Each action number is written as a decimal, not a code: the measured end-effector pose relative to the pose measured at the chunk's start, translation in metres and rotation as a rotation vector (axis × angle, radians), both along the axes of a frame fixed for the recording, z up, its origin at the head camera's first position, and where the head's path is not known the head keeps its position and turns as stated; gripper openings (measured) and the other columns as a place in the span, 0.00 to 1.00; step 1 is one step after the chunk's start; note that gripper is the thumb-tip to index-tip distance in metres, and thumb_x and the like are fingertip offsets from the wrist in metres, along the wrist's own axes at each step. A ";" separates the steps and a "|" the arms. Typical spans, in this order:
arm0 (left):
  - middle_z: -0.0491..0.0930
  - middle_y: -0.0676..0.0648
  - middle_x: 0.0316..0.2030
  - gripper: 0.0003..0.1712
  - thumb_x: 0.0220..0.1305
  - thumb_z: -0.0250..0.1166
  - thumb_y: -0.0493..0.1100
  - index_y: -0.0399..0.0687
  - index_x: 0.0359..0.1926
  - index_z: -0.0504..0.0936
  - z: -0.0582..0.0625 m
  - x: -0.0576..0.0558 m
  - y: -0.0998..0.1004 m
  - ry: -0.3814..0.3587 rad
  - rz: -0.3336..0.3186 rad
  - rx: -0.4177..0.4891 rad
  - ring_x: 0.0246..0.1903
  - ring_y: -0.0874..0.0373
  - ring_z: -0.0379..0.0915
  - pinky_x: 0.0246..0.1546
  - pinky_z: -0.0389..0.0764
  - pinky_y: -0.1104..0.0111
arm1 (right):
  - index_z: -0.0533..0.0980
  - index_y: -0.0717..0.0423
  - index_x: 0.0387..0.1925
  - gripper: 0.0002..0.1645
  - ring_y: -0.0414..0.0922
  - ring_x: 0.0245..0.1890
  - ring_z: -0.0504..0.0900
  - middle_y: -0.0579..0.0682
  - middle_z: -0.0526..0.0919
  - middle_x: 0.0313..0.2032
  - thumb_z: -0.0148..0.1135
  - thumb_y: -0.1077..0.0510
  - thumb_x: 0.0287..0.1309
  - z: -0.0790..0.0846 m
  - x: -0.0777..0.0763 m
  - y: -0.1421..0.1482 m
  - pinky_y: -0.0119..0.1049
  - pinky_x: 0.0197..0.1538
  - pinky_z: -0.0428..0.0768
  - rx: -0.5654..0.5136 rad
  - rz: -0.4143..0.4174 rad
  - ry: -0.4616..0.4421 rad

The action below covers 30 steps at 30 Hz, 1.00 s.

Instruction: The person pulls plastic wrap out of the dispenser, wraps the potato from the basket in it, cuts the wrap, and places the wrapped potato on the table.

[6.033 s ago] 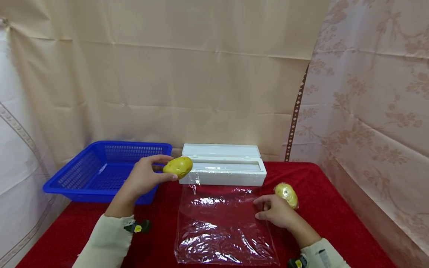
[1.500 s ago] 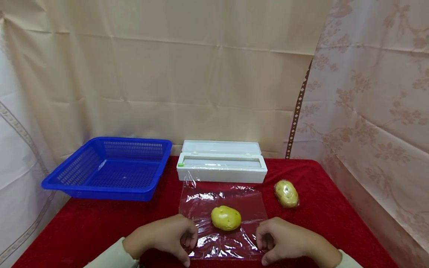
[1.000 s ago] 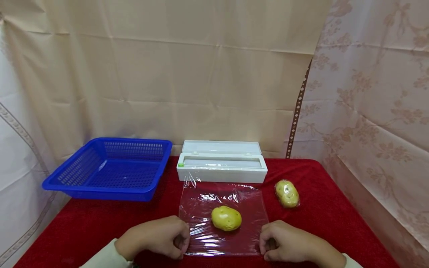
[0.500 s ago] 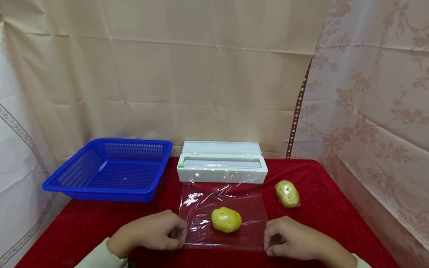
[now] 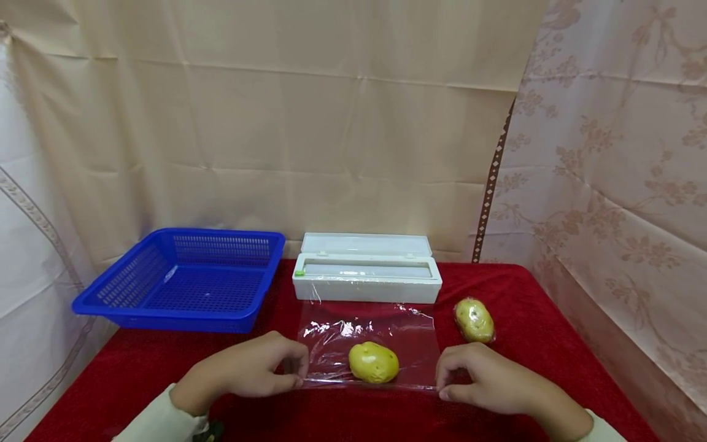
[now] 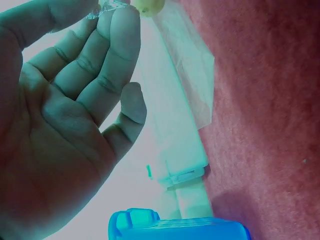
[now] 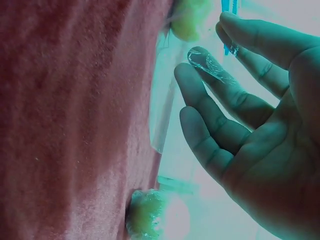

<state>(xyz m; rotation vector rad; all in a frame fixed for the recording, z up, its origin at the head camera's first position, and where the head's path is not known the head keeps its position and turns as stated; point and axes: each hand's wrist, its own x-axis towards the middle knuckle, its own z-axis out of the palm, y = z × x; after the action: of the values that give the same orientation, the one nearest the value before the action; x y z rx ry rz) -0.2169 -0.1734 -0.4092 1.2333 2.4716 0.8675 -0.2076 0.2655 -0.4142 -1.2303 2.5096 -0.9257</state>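
A yellow potato (image 5: 373, 362) lies on a clear sheet of plastic wrap (image 5: 409, 334), which runs out from the white wrap box (image 5: 367, 288). My left hand (image 5: 256, 367) pinches the sheet's near left corner between thumb and fingers. At the near right corner my right hand (image 5: 480, 377) pinches the same edge. That edge is stretched between both hands and lifted just in front of the potato. In the right wrist view, film clings to the fingertips (image 7: 200, 57) of the right hand. The left wrist view shows crumpled film (image 6: 112, 6) at the left fingertips.
A blue plastic basket (image 5: 182, 322) stands at the left on the red cloth (image 5: 530, 331). To the right sits a second potato (image 5: 474, 320) wrapped in film. The wrap box has its lid (image 5: 366, 244) raised, with a green slider (image 5: 299, 273) at its left end.
The potato went from my left hand onto the film. Both hands then took the sheet's near corners, and over the last second they have drawn that edge up and away from me, towards the potato.
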 end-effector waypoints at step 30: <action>0.84 0.50 0.30 0.06 0.68 0.61 0.34 0.50 0.36 0.79 -0.011 -0.036 0.005 -0.095 0.102 0.130 0.30 0.65 0.79 0.33 0.84 0.68 | 0.81 0.48 0.38 0.01 0.42 0.30 0.84 0.50 0.85 0.32 0.67 0.57 0.67 -0.005 -0.029 0.001 0.37 0.35 0.85 -0.060 -0.244 -0.182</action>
<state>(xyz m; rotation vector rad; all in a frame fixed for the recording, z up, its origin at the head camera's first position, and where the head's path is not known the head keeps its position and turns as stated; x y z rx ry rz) -0.2533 -0.1680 -0.4199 1.0861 2.4545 1.1029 -0.2366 0.2661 -0.4188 -0.8229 2.5374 -1.1203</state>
